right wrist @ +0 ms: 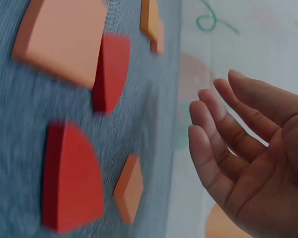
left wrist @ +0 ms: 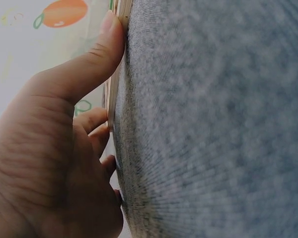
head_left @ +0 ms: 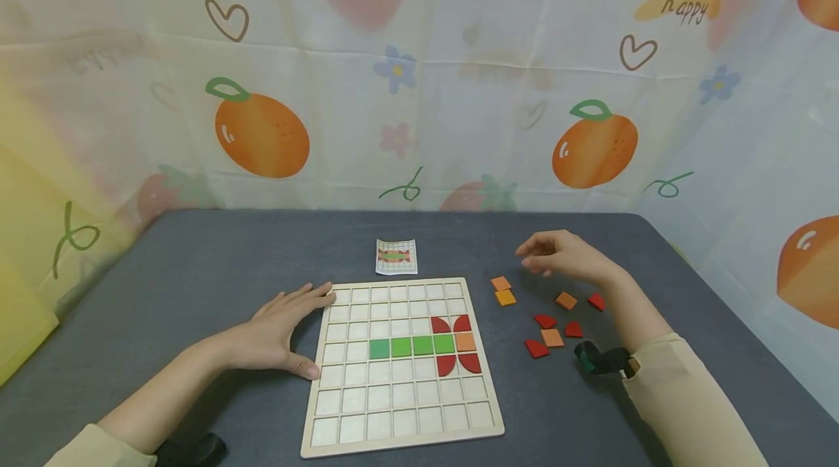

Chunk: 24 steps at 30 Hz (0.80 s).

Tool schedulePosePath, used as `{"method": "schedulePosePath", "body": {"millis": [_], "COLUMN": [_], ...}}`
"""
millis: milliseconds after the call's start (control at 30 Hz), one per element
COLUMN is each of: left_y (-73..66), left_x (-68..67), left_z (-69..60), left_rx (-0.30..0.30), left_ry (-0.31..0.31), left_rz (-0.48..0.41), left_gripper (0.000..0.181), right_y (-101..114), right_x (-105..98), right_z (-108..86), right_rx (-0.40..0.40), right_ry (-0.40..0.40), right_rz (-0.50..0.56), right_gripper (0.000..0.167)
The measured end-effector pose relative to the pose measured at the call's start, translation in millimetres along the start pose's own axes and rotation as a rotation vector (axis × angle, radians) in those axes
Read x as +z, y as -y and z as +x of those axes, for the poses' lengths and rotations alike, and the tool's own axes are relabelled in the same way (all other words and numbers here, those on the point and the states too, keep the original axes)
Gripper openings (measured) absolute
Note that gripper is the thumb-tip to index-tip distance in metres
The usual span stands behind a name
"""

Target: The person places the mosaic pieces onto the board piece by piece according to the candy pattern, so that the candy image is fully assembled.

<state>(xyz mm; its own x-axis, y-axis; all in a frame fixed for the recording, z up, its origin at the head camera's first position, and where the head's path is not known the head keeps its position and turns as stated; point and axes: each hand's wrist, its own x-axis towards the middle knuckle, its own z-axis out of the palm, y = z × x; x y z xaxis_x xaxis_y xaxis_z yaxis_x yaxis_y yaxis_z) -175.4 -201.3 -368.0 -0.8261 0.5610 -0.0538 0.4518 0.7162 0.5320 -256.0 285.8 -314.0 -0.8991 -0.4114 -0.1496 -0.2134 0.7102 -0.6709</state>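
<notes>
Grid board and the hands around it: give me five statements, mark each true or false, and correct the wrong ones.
1. The left hand touches the grid board at its left edge. True.
2. Loose red pieces and orange pieces lie to the right of the grid board. True.
3. The right hand holds one of the orange pieces. False: the right hand is empty.
4. Four green squares sit in one row. True.
5. The printed card lies on the grid board. False: the printed card lies on the table, beyond the far edge.
</notes>
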Motion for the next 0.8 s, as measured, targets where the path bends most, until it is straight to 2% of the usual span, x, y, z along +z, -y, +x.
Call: {"method": "schedulePosePath", "body": {"millis": [467, 800], "left_y": [2.4, 1.6], "left_x": [1.0, 1.0], "left_z": [-0.8, -0.3], "left_rx": [-0.001, 0.005], "left_ry": [0.01, 0.005], "left_rz": [-0.045, -0.068], "left_gripper": [0.111, 0.11], "right_y": [-33.8, -50.7], "right_x": [-20.7, -33.8], "right_z": [-18.3, -34.5], "right_rx": [0.059, 0.103], "right_ry": [-0.013, -0.039], "right_rz": [0.016, -0.006], "right_gripper": [0.046, 0.046]}}
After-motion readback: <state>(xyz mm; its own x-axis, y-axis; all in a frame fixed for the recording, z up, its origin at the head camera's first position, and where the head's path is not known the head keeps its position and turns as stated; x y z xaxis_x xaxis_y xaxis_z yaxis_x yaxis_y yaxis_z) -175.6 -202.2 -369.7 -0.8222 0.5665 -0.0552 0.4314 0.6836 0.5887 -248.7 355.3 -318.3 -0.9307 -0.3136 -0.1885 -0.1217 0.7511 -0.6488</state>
